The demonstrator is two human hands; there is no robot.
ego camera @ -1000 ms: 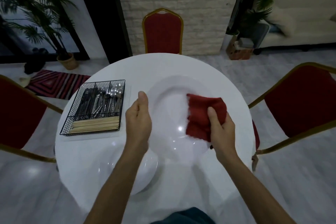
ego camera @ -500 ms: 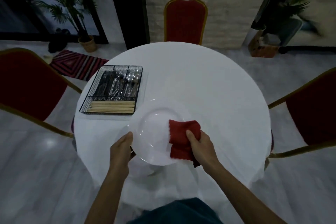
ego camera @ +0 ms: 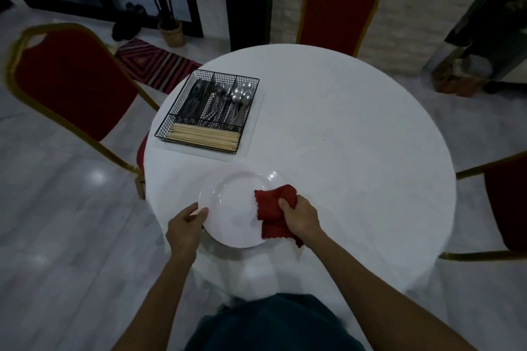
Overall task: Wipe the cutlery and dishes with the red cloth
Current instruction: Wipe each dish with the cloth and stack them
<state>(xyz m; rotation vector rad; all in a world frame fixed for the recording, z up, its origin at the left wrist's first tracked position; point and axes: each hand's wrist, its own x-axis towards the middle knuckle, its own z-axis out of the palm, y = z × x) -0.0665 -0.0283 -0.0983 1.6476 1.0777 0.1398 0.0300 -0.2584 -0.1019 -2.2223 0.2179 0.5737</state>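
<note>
A white plate (ego camera: pixel 232 208) lies low over the near left part of the round white table (ego camera: pixel 342 151). My left hand (ego camera: pixel 185 226) grips the plate's left rim, thumb on top. My right hand (ego camera: pixel 299 218) presses the folded red cloth (ego camera: pixel 272 208) onto the plate's right side. A black wire caddy (ego camera: pixel 208 114) further back on the left holds knives, forks, spoons and a row of wooden chopsticks. I cannot tell whether the plate rests on the table or on something beneath it.
Red chairs with gold frames stand to the left (ego camera: pixel 71 82), behind the table (ego camera: pixel 338 8) and at the right edge (ego camera: pixel 504 202). A potted plant (ego camera: pixel 168 25) and a striped rug (ego camera: pixel 154 63) are on the floor at the back left.
The plate has gone from raised close to my head down to the table's near left. Both hands keep their hold, and the cloth stays on the plate's right side.
</note>
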